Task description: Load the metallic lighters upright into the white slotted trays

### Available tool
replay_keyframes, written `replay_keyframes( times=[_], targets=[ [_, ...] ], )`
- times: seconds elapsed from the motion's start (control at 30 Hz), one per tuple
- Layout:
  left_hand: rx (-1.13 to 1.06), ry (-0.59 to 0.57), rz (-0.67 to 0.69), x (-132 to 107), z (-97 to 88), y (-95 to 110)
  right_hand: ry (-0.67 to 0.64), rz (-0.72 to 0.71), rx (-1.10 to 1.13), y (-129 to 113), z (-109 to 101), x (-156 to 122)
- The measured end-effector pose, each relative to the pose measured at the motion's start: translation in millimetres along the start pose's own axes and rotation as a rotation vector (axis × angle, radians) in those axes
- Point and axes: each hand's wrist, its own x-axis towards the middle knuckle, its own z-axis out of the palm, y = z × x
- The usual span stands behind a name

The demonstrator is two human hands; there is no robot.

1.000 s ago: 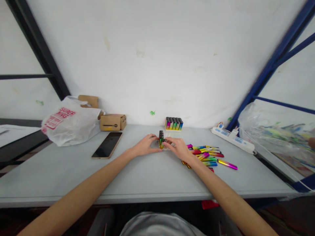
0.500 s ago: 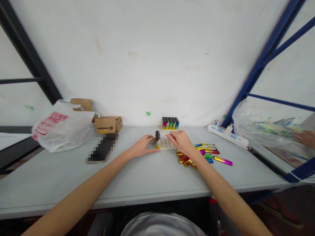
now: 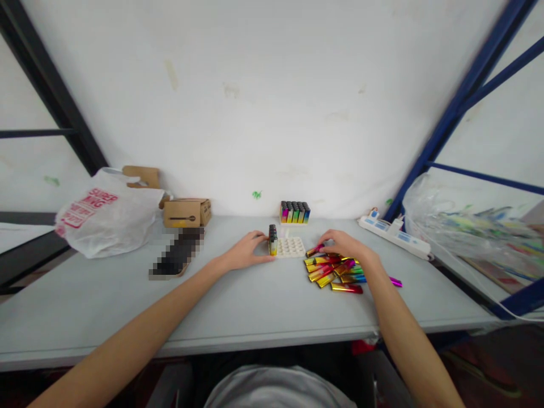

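Observation:
A white tray (image 3: 291, 247) with rows of small round sockets lies on the table in front of me. One row of upright lighters (image 3: 272, 243) with black tops fills its left edge. My left hand (image 3: 246, 250) grips that left end, thumb at the near corner and fingers at the far side. To the tray's right, my right hand (image 3: 342, 245) pinches a dark pink and gold lighter (image 3: 313, 250), tilted close to the tabletop. Below that hand spreads a loose pile of shiny metallic lighters (image 3: 325, 276), mostly gold, red and magenta, partly covered by my wrist.
A full block of upright lighters (image 3: 294, 212) stands by the wall. On the left are a cardboard box (image 3: 187, 213), a white plastic bag (image 3: 113, 218) and a pixelated dark object (image 3: 178, 255). A power strip (image 3: 395, 235) lies right, before a blue metal frame (image 3: 450, 119).
My right hand has moved right, from over the tray to the pile's edge, and now holds a lighter. The sockets show uncovered. My left hand stays at the tray's left end.

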Motion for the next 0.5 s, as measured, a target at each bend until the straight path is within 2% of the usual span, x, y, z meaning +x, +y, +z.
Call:
replay_keyframes(
  times=[0.1,0.17,0.27,0.5],
  targets=[
    [0.004,-0.012,-0.012,0,-0.9,2,0.035,0.004,-0.011,2,2,2],
    [-0.002,-0.008,-0.019,0,-1.4,2,0.108,-0.002,0.035,2,3,3],
    [-0.01,-0.004,-0.015,0,-1.4,2,0.244,-0.033,0.251,-5,5,5],
    [-0.021,0.005,-0.003,0,-1.5,-1,0.366,-0.011,0.828,-46,23,18]
  ],
)
